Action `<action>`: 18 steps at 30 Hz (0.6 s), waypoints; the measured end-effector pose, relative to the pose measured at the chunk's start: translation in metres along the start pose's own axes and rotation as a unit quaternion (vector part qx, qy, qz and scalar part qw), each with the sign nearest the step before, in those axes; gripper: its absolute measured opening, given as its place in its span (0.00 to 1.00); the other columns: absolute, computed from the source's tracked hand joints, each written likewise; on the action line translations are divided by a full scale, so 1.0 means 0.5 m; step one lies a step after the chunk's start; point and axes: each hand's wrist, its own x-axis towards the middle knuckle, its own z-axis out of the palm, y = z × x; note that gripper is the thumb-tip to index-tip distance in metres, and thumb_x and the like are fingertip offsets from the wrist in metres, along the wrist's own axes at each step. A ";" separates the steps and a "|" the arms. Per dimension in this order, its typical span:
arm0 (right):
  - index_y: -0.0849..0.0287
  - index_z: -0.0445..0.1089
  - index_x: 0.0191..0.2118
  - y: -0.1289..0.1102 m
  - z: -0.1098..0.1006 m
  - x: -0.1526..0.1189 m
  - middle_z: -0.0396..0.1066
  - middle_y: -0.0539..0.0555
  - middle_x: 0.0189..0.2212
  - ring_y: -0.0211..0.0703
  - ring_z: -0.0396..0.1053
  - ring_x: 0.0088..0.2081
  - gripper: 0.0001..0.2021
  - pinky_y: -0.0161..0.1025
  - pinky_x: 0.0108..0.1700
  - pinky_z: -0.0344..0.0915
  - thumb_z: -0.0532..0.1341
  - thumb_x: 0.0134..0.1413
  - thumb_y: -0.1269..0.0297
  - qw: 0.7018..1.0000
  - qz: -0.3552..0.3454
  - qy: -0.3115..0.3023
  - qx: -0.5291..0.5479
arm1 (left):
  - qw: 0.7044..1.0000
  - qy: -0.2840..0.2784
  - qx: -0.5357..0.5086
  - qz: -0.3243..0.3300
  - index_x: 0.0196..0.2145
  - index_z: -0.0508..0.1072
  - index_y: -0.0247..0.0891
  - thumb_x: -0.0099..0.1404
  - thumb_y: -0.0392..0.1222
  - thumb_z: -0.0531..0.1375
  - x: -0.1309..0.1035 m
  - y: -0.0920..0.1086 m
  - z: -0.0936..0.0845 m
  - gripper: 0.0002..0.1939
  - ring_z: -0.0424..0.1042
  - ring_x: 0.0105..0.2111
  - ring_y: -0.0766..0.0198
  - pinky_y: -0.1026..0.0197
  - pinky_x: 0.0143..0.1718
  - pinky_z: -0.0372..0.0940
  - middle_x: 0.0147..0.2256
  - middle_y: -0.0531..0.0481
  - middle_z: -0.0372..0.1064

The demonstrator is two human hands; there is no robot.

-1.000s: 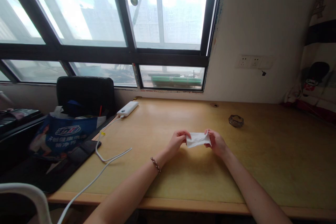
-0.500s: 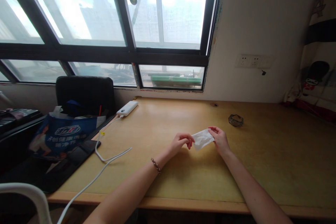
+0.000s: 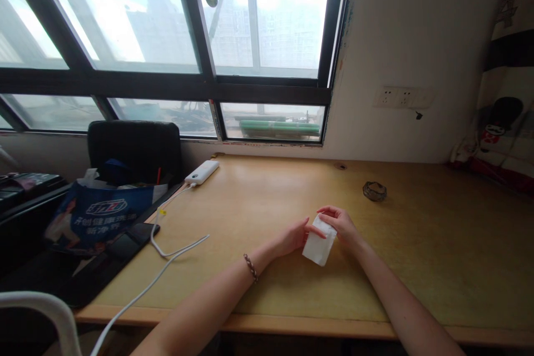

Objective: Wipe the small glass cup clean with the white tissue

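A folded white tissue [image 3: 316,251] hangs tilted above the middle of the desk. My right hand [image 3: 340,225] pinches its upper right edge between thumb and fingers. On the left side, my left hand [image 3: 298,235] grips it too, with one finger lying across the front face and the others partly hidden behind. A braided bracelet [image 3: 251,268] circles my left wrist. Beyond my right hand, a dark round coil [image 3: 374,191] rests on the desk, too small to make out exactly.
The wooden desk [image 3: 438,256] runs up to the wall and window. A white power bank [image 3: 202,172] with a white cable [image 3: 167,268] lies along its left edge. Left of the desk stand a black chair [image 3: 133,147] and a blue bag [image 3: 104,217].
The tissue has turned from lying roughly sideways to hanging more upright and lower. My right hand has shifted left, and a left finger now lies across the tissue.
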 end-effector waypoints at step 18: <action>0.61 0.69 0.27 0.008 -0.036 0.019 0.68 0.50 0.20 0.37 0.63 0.20 0.14 0.34 0.22 0.57 0.68 0.28 0.62 0.991 0.016 0.114 0.065 | 0.992 -0.086 0.057 -0.076 0.24 0.74 0.26 0.59 0.52 0.46 -0.027 0.028 0.009 0.27 0.69 0.36 0.54 0.56 0.44 0.57 0.34 0.35 0.70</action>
